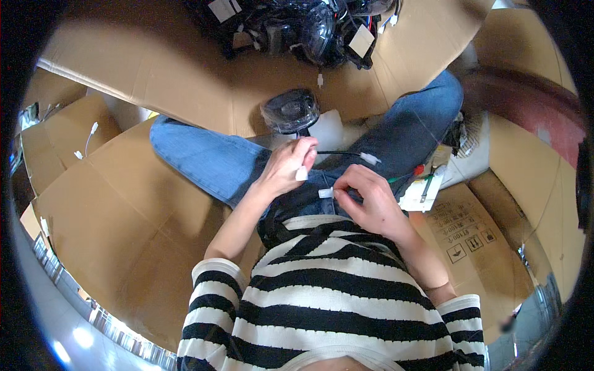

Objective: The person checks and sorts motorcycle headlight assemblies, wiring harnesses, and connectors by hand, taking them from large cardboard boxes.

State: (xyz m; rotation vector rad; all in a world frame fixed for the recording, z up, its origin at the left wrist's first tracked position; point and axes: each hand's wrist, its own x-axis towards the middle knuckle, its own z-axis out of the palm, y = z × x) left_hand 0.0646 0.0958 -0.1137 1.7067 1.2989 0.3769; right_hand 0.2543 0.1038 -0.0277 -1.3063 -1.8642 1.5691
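Note:
My left hand (288,166) is closed in front of my lap around the short stem of a black, round-headed part (289,111) wrapped in clear plastic. A small white connector (301,174) sticks out below its fingers. From that hand a black cable runs right to a white plug (370,159), which hangs free over my right thigh. My right hand (370,198) is closed in a pinch on another white connector (325,193), close to my waist. The two hands are a short way apart and do not touch. The left fingertips are partly hidden.
A large cardboard box (167,62) opens ahead of my legs, holding a pile of plastic-wrapped black parts (309,34) with dangling white plugs. Cardboard sheets (124,229) surround me. By my right knee lies a white box (424,190) with wires, near a dark red curved surface (526,105).

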